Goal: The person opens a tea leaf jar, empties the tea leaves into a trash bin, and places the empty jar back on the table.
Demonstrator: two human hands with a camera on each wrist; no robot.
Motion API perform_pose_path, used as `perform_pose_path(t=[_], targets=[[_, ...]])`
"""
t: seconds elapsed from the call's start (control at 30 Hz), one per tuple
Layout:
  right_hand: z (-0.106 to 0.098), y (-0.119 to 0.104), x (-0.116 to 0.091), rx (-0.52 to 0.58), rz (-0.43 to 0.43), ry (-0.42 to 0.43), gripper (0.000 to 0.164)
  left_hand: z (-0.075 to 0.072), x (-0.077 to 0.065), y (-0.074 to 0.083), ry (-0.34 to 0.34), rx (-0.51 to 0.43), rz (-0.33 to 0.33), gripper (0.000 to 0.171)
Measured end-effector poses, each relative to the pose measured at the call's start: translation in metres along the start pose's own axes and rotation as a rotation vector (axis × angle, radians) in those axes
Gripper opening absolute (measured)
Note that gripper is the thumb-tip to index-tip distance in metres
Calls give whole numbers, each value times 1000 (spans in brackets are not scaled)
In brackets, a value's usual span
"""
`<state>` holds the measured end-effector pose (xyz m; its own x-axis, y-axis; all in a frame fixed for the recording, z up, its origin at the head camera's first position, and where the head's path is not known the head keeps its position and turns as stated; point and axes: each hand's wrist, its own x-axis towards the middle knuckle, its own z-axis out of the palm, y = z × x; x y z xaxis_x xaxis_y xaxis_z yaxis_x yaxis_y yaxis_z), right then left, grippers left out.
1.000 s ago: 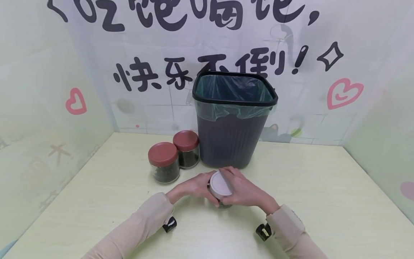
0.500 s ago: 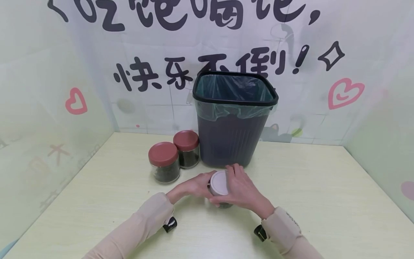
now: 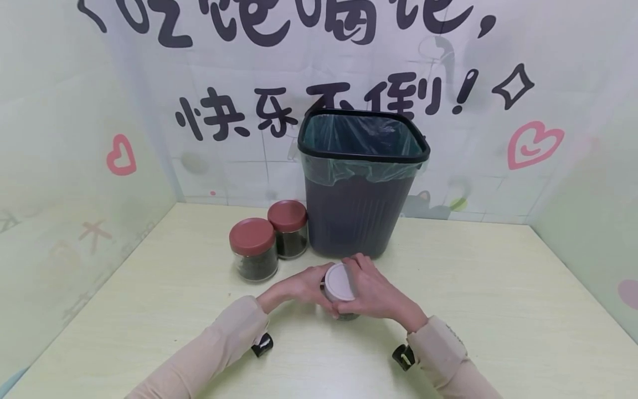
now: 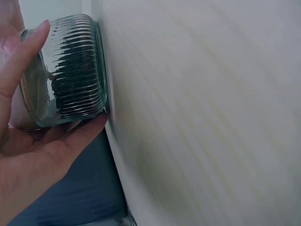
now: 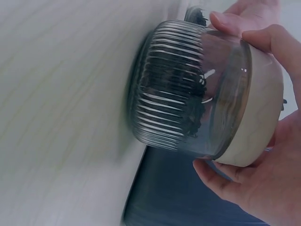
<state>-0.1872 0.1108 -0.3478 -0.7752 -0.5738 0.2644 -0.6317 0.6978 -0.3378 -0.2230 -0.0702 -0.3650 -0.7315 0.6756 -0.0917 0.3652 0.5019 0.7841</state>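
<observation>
A ribbed glass jar [image 5: 174, 84] with dark contents stands upright on the table between my hands, with a pale lid [image 3: 339, 281] on top. My left hand [image 3: 308, 285] grips the glass body, thumb on one side and fingers on the other, as the left wrist view shows. From the right, my right hand [image 3: 377, 293] holds the lid, its thumb near the front edge and its fingers at the back. The two thumbs nearly meet at the front of the jar. Much of the glass is hidden by the hands in the head view.
Two jars with red lids, a nearer one [image 3: 253, 249] and a farther one [image 3: 288, 228], stand at the back left with dark contents. Beside them is a dark bin [image 3: 356, 216] with a green liner, just behind the hands. Printed cloth walls enclose the table [image 3: 478, 299].
My right hand has turned on the lid, its fingers shifting right and its thumb left, and then partly turned back. My left hand and the jar have stayed in place.
</observation>
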Motion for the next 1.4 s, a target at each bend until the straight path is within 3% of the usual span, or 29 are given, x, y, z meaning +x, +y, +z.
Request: perform_pose_path(t=[0.37,0.47,0.6,0.7,0.8,1.07,1.4], targets=[[-6,2,0,98,-91,-83,83,-2,1,-1,-8,-17,-1,82],[-5,0,-1,60,-64,-35,89,-2,1,-1,-14,-14,-16,83],[1,-2,-1,-75,-18,75,100,-3,2,-2,-26,-3,-5,79],[6,-3,0,-169,-35,136,96,-3,2,-3,-33,-3,14,77],[7,-4,0,-185,-47,145,88,-3,2,-3,-33,-3,18,77],[4,-4,-1,-107,0,55,70,-1,1,-1,-15,-18,-22,76],[-3,-2,0,-34,-59,28,72,0,0,-2,-18,-53,-7,80]])
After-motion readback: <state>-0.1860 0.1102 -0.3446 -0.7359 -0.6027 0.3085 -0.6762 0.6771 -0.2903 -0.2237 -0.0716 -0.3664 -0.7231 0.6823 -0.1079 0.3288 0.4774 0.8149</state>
